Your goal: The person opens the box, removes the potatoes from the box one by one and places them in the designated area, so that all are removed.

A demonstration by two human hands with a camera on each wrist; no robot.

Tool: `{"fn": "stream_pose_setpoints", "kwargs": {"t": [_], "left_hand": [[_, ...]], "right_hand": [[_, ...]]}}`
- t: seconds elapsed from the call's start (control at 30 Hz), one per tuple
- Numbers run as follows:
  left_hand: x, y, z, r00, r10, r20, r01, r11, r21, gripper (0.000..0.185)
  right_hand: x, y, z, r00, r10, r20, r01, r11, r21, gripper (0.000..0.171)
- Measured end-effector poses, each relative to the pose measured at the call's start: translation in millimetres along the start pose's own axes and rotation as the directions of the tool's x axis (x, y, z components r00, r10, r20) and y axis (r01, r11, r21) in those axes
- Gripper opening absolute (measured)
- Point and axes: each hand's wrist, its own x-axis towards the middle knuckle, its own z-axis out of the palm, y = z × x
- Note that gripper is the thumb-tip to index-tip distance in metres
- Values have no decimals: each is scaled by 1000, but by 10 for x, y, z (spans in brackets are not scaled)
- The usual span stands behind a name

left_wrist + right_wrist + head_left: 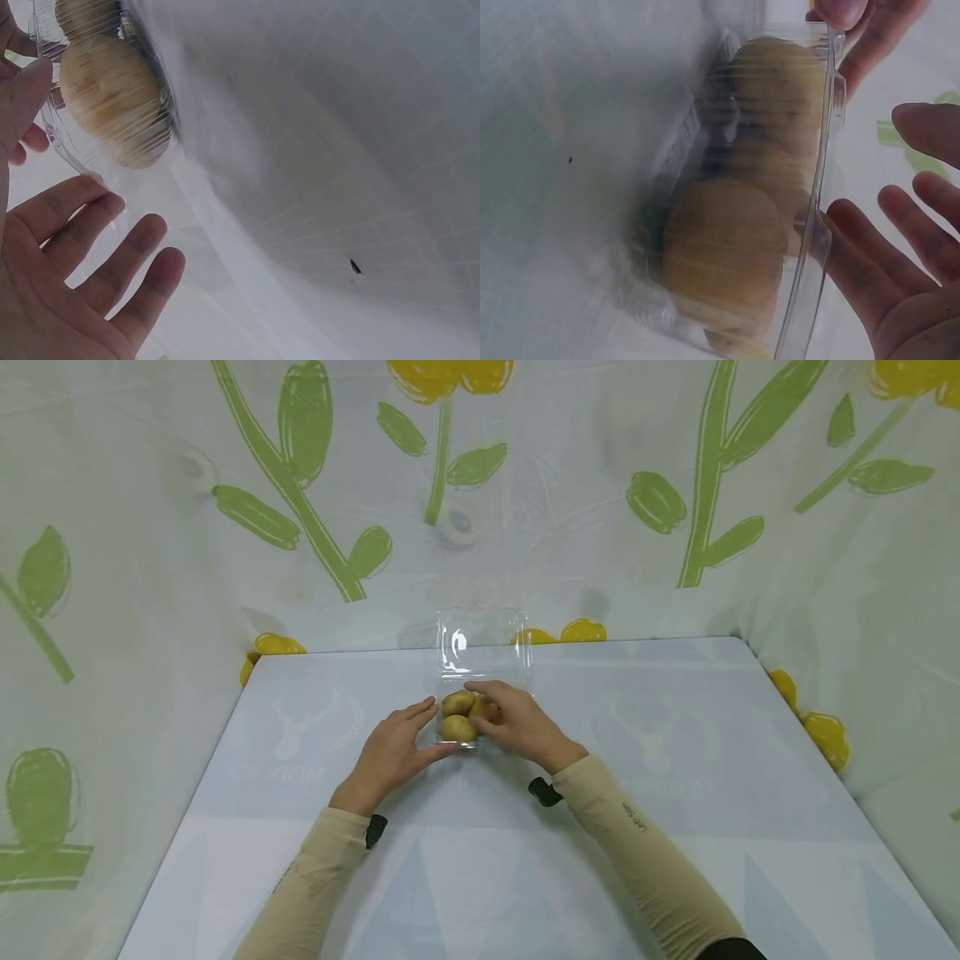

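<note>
Several yellow-brown potatoes (459, 728) lie in a clear plastic clamshell box (810, 277), its lid (483, 643) raised at the back. My left hand (393, 752) is at the box's left front corner, thumb along the front rim and fingertips by the left side. In the left wrist view its fingers (142, 247) are spread and fairly straight. Over the right part of the box reaches my right hand (521, 722), its fingers bent loosely above the potatoes and partly hiding one. The right wrist view shows these fingers (870, 259) apart, one fingertip against the box rim.
The box stands on a pale table (660, 877) near its back edge. Behind and beside the table hangs a white curtain (570, 552) with green stems and yellow flowers. A dark wrist strap shows at each sleeve.
</note>
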Motion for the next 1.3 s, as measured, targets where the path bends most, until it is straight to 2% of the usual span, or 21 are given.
{"fn": "stream_pose_setpoints", "kwargs": {"t": [0.2,0.37,0.47,0.7,0.83,1.07,1.3], "left_hand": [[-1,1,-8,1000,-1,-8,1,1000,-14,80],[5,-3,-5,1000,-3,-6,3,1000,-13,80],[7,0,-7,1000,-4,-3,4,1000,-18,80],[0,12,-22,1000,-4,0,4,1000,-17,79],[-5,4,-16,1000,-6,1,6,1000,-13,79],[-11,-10,-6,1000,-10,-3,10,1000,-18,78],[-11,-10,-14,1000,-2,-11,1,999,-32,79]], "right_hand": [[46,-17,89,1000,-13,25,14,999,-48,50],[64,-30,141,999,-43,21,45,991,-126,42],[69,-45,155,999,-15,30,19,990,-137,39],[137,-110,169,991,57,118,-49,996,-68,31],[196,-137,184,984,74,161,-59,993,-98,32],[294,-178,217,975,60,212,-29,989,-145,30],[333,-197,235,968,135,214,-100,981,-164,33]]}}
